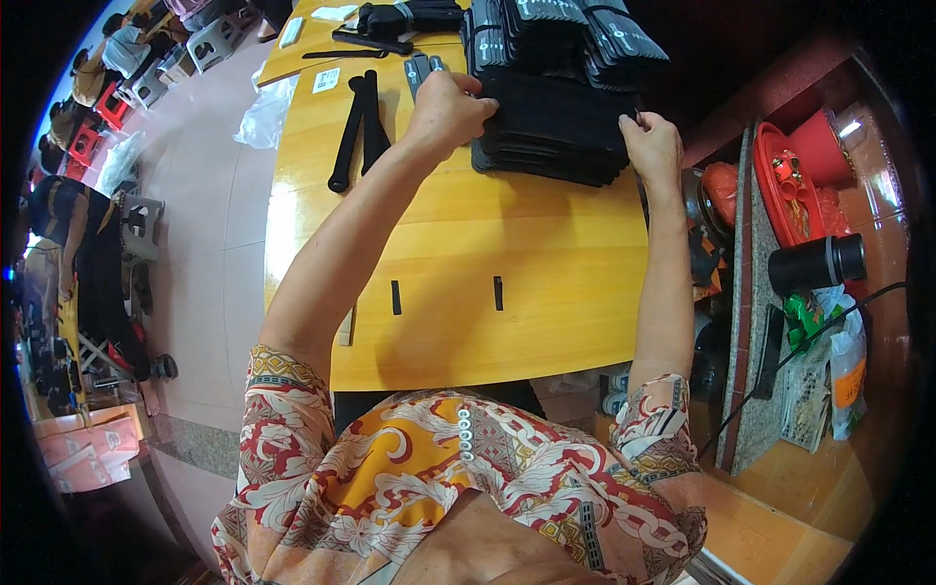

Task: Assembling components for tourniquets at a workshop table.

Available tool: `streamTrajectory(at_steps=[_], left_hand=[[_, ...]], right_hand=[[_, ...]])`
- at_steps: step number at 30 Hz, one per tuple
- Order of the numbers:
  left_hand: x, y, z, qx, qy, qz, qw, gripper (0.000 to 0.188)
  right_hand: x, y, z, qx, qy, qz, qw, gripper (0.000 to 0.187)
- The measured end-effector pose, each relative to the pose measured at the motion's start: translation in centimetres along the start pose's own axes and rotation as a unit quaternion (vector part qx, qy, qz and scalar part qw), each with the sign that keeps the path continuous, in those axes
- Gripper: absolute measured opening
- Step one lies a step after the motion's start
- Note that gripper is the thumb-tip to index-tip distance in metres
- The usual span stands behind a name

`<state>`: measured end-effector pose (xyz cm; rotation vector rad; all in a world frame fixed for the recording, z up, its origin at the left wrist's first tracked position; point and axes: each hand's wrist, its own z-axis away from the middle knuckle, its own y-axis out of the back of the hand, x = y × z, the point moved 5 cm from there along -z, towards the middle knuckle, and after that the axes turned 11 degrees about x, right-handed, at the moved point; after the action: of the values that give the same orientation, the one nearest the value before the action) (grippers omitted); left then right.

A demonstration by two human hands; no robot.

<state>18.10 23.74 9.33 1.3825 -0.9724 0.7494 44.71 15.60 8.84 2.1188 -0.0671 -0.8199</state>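
Note:
A stack of flat black fabric-like pieces [556, 132] lies at the far right of the yellow table, its edges slightly uneven. My left hand [450, 115] is closed at the stack's left edge, with its fingertips on the top black piece. At the opposite edge my right hand [651, 148] pinches the right end of that piece between thumb and fingers. A grey card [417, 70] shows just beyond my left hand; I cannot tell whether the hand touches it. Behind the stack sit banded bundles of black pieces with grey cards [541, 29].
Black straps [363, 132] lie left of my left hand. Two short black strips [397, 297] mark the near part of the yellow table [448, 351]. A shelf at right holds a red basin [780, 180] and a black flask [814, 261]. People sit at far left.

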Motion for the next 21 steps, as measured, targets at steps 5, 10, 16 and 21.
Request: streamTrajectory(at_steps=[5, 10, 16, 21], left_hand=[[1.1, -0.2, 0.4, -0.007, -0.036, -0.03, 0.999, 0.037], [-0.1, -0.1, 0.2, -0.014, 0.003, 0.006, 1.0, 0.041], [1.6, 3.8, 4.6, 0.087, -0.082, 0.2, 0.973, 0.036], [7.2, 12.4, 16.9, 0.066, -0.363, 0.3, 0.88, 0.023]], right_hand=[[0.9, -0.8, -0.2, -0.014, -0.016, -0.005, 1.0, 0.04], [1.3, -1.7, -0.5, -0.004, -0.02, -0.037, 0.999, 0.047], [1.9, 1.6, 1.1, 0.105, -0.048, -0.168, 0.979, 0.046], [-1.6, 6.2, 7.5, 0.206, 0.024, -0.205, 0.957, 0.031]])
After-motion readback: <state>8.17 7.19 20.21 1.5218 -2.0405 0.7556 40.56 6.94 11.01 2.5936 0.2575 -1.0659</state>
